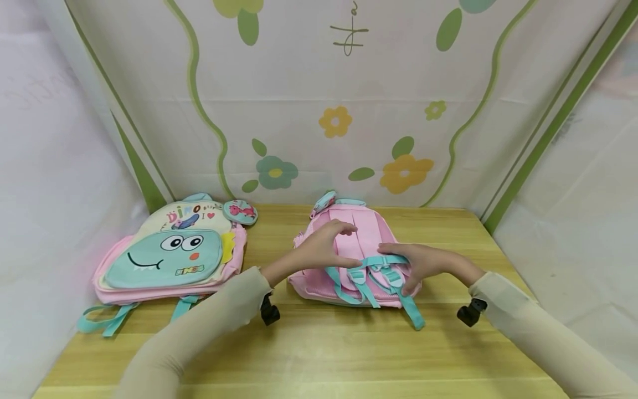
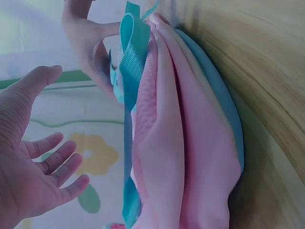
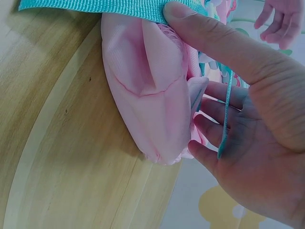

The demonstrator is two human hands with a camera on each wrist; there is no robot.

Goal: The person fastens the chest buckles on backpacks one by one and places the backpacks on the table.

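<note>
A pink backpack (image 1: 369, 230) lies on the wooden table with its shoulder straps facing up. Over its left side hovers my left hand (image 1: 326, 246), fingers spread and holding nothing; the left wrist view shows its palm (image 2: 28, 191) apart from the bag. At the bag's right side is my right hand (image 1: 423, 263), among the teal straps (image 1: 412, 313). In the right wrist view its thumb (image 3: 209, 28) touches a wide teal strap (image 3: 90, 5), while a thin teal cord (image 3: 228, 105) crosses in front of its loosely bent fingers.
To the left lies a second backpack (image 1: 164, 266), with a teal dinosaur face and its straps hanging toward the front. A round teal pouch (image 1: 240, 212) sits at its upper corner. White flowered cloth (image 1: 309, 72) walls the wooden table (image 1: 339, 354) at back and sides.
</note>
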